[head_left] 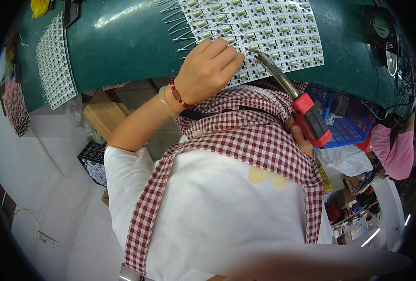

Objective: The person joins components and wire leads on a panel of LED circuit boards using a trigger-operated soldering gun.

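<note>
My right hand grips the red and black handle of a soldering iron, its fingers partly hidden behind the handle. The iron slants up and left, its dark tip at a panel of small white circuit boards. Over the panel's lower left part, my left hand is closed, knuckles up, with its fingertips beside the iron's tip. Whatever those fingers hold is hidden. Each board bears a pale yellow-green part, and white wires stick out along the panel's left side.
Further left on the green table lies a second board panel, near a bundle of pinkish wires. At the right are a black device, a blue basket below table level and another person's pink sleeve.
</note>
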The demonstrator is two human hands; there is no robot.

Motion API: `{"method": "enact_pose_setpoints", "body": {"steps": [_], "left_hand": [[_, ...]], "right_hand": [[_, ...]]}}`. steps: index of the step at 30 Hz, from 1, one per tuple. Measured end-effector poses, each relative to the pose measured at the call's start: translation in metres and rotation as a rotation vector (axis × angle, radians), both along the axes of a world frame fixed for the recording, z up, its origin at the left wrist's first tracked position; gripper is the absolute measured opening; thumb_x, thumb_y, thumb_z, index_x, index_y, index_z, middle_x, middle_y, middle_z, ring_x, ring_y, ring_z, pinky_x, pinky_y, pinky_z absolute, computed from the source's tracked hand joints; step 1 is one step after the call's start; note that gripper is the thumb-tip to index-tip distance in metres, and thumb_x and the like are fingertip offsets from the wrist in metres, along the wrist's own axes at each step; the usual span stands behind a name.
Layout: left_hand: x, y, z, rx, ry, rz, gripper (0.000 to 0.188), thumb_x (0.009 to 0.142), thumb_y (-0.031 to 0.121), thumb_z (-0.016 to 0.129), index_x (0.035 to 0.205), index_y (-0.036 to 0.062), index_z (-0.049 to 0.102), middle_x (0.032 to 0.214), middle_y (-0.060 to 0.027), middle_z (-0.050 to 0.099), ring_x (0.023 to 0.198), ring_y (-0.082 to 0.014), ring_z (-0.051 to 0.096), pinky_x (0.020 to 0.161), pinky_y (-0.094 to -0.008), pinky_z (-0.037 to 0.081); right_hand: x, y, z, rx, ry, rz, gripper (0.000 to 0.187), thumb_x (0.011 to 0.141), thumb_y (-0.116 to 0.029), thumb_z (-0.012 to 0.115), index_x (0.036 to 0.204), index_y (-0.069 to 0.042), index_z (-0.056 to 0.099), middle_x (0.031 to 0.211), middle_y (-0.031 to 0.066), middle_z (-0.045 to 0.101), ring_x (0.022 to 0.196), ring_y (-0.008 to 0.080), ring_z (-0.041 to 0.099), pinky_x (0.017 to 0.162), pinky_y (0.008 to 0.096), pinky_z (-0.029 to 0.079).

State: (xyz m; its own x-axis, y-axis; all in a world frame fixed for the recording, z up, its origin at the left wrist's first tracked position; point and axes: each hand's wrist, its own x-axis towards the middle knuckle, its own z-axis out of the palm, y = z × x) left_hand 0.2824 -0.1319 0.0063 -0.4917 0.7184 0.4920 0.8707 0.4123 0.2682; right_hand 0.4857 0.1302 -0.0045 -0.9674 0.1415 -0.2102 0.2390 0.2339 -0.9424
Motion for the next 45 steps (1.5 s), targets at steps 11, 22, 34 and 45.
{"method": "enact_pose_setpoints", "body": {"steps": [11,22,34,45], "left_hand": [[0.003,-0.003,0.004,-0.017,-0.037,0.017,0.025,0.064,0.005,0.063,0.089,0.0036,0.065,0.073,-0.0039,0.049,0.072,-0.0194,0.053,0.063,-0.0310,0.046],[0.003,0.000,0.005,-0.027,-0.029,0.020,0.026,0.063,0.004,0.063,0.089,0.0041,0.065,0.072,-0.0034,0.048,0.071,-0.0192,0.052,0.062,-0.0315,0.044],[-0.001,-0.003,0.003,-0.026,0.094,-0.010,0.015,0.068,0.009,0.061,0.083,0.0063,0.062,0.072,0.0007,0.050,0.072,-0.0141,0.050,0.058,-0.0274,0.037],[-0.003,-0.003,0.004,-0.025,0.005,-0.078,0.028,0.061,0.005,0.063,0.089,0.0037,0.067,0.074,-0.0025,0.052,0.072,-0.0182,0.053,0.061,-0.0304,0.043]], "right_hand": [[-0.001,0.003,-0.001,0.312,0.072,0.169,0.017,0.072,-0.006,0.071,0.087,0.000,0.066,0.080,0.0102,0.064,0.067,0.0218,0.062,0.059,0.0302,0.048],[0.006,-0.002,0.015,-0.134,-0.083,-0.081,0.015,0.089,-0.014,0.064,0.097,-0.001,0.065,0.085,0.0037,0.066,0.076,0.0124,0.061,0.071,0.0285,0.049],[0.007,0.002,0.015,-0.001,-0.048,-0.005,0.016,0.082,-0.017,0.070,0.088,-0.003,0.068,0.078,0.0062,0.067,0.068,0.0183,0.064,0.065,0.0292,0.049],[-0.014,0.002,0.020,0.282,0.195,0.213,0.020,0.076,-0.015,0.073,0.090,-0.002,0.068,0.081,0.0095,0.067,0.071,0.0242,0.064,0.065,0.0322,0.050]]}}
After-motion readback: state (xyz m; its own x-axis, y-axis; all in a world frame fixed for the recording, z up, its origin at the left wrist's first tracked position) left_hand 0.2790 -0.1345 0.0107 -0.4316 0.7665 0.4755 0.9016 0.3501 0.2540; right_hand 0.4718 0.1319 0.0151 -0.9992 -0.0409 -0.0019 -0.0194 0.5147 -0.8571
